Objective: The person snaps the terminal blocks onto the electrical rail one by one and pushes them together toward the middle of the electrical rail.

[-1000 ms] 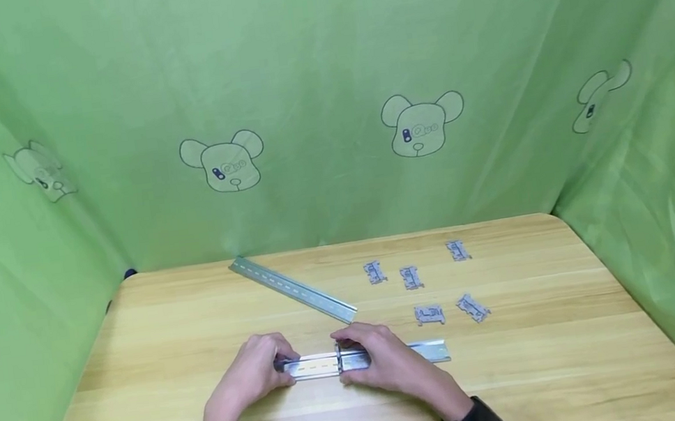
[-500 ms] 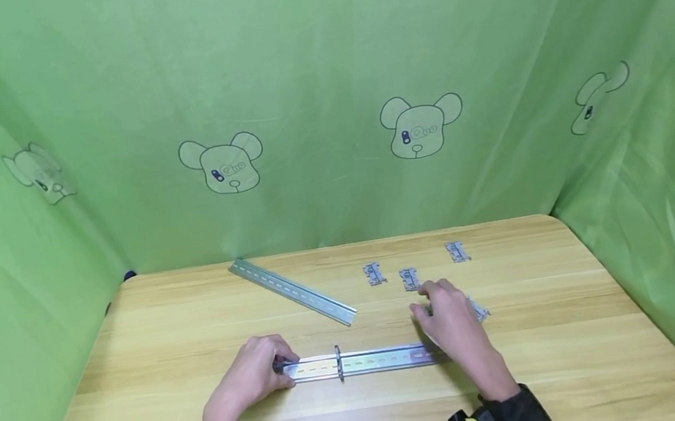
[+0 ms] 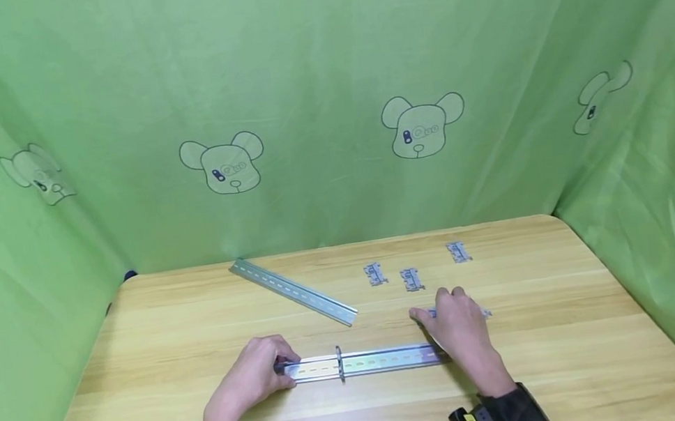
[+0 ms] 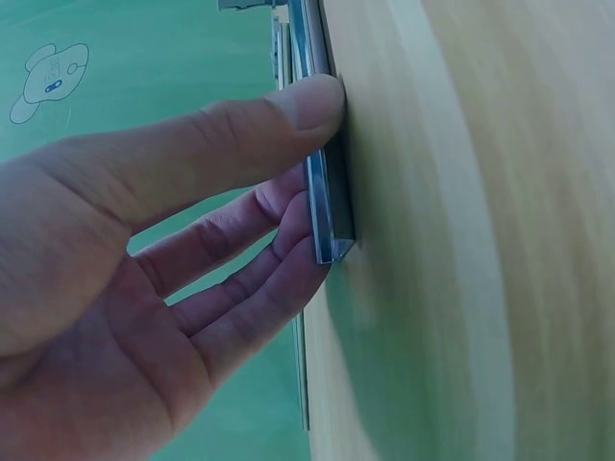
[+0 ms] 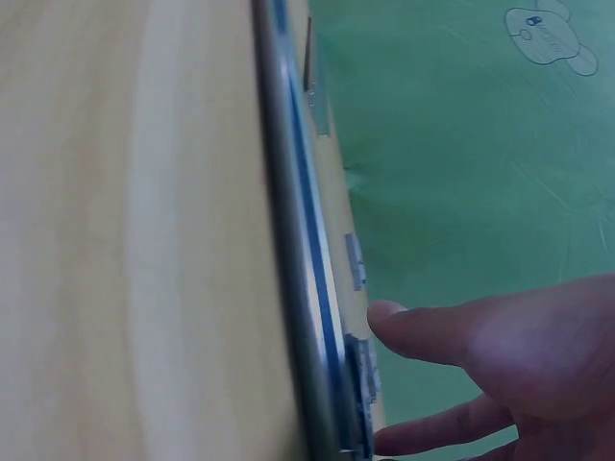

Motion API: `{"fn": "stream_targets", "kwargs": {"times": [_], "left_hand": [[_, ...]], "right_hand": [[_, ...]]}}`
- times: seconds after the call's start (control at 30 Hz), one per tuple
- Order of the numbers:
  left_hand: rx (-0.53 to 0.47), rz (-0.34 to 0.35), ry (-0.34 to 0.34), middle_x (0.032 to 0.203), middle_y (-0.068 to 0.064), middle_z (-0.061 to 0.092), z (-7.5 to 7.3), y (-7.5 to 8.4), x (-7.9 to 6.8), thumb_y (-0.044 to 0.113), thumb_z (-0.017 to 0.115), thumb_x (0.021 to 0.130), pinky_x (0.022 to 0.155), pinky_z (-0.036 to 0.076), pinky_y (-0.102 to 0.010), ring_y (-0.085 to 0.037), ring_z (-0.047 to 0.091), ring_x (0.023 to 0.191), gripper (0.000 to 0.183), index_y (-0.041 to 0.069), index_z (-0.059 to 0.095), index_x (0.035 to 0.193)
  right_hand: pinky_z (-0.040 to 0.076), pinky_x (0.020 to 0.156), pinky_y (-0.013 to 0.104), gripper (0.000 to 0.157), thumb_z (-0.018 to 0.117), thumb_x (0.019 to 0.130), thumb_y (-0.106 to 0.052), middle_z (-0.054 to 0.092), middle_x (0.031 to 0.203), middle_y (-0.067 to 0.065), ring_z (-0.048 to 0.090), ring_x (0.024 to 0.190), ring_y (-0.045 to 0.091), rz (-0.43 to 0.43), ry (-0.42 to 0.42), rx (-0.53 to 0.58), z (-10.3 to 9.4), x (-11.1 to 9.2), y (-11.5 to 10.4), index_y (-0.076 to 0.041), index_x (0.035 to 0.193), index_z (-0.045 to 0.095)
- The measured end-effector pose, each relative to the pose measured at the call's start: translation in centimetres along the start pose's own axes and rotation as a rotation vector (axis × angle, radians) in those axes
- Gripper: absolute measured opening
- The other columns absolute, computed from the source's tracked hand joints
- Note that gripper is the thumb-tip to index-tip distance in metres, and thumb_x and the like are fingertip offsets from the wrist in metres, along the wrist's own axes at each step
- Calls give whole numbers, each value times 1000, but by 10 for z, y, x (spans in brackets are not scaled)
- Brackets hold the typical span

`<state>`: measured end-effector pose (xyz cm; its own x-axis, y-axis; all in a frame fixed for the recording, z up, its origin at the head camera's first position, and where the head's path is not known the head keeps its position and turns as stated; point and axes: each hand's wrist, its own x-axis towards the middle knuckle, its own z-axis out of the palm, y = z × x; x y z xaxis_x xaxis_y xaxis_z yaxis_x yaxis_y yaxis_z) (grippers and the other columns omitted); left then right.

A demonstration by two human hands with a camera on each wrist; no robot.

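Observation:
A slotted metal DIN rail (image 3: 387, 359) lies across the table in front of me. My left hand (image 3: 250, 374) grips its left end, thumb on the near edge and fingers on the far edge, as the left wrist view shows. One thin grey terminal block (image 3: 340, 363) stands upright across the rail, left of its middle. My right hand (image 3: 463, 339) reaches over the rail's right end, its thumb and fingers spread beside a grey terminal block (image 5: 361, 394) on the table. In the head view this hand covers most of that block and part of another behind it (image 3: 485, 312).
A second slotted rail (image 3: 293, 292) lies slanted at the back, its near end not far from the first rail. Further terminal blocks lie at the back right: one block (image 3: 375, 274), a second block (image 3: 411, 279) and a third block (image 3: 459, 252). Green cloth (image 3: 330, 204) surrounds the table.
My right hand has left the upright terminal block on the rail and moved right and away from me, down to the loose terminal blocks. The left hand keeps its hold on the rail.

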<state>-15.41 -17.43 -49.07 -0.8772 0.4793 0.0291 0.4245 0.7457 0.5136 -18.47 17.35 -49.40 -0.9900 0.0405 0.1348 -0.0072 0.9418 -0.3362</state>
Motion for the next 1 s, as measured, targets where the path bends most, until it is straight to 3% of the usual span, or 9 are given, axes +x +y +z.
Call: {"fn": "stream_targets", "kwargs": {"times": [0.2, 0.47, 0.6, 0.77, 0.9, 1.0], "left_hand": [[2, 5, 2, 96, -3, 73, 1, 0, 1, 12, 86, 66, 76, 58, -34, -17, 65, 85, 33, 8, 77, 97], [0, 18, 6, 96, -2, 72, 4, -2, 2, 13, 86, 66, 76, 57, -34, -16, 64, 85, 33, 8, 77, 98], [0, 15, 8, 96, -3, 73, 3, -1, 1, 13, 86, 66, 77, 57, -35, -17, 65, 85, 33, 8, 77, 97], [-3, 12, 11, 95, -2, 73, 3, -2, 1, 13, 86, 65, 77, 57, -34, -16, 65, 85, 33, 9, 77, 97], [-19, 8, 10, 95, -3, 73, 3, -3, 1, 12, 86, 66, 77, 57, -35, -17, 65, 85, 33, 8, 77, 97], [-23, 6, 10, 95, -3, 73, 3, -3, 1, 12, 86, 66, 76, 57, -34, -17, 65, 85, 33, 8, 77, 97]], "right_hand": [[43, 44, 33, 48, 80, 77, -39, 52, 71, 18, 46, 54, 25, -8, 39, -11, 4, -1, 1, 1, 69, 54], [38, 43, 30, 49, 81, 74, -39, 51, 71, 15, 44, 53, 23, 11, -7, -12, 1, -2, -4, -5, 61, 49], [39, 42, 28, 43, 80, 76, -31, 51, 73, 16, 45, 53, 22, 5, -43, -17, -1, -3, -3, -5, 62, 49], [49, 51, 35, 31, 75, 77, -23, 55, 85, 19, 50, 63, 26, 20, -101, 52, -5, -1, 0, 5, 79, 62], [56, 66, 44, 47, 74, 76, -21, 57, 99, 24, 54, 77, 30, 49, -119, 154, -11, 1, 2, 13, 108, 65], [56, 69, 44, 54, 74, 77, -24, 60, 106, 24, 57, 82, 30, 64, -154, 220, -17, 3, 6, 11, 117, 63]]}}
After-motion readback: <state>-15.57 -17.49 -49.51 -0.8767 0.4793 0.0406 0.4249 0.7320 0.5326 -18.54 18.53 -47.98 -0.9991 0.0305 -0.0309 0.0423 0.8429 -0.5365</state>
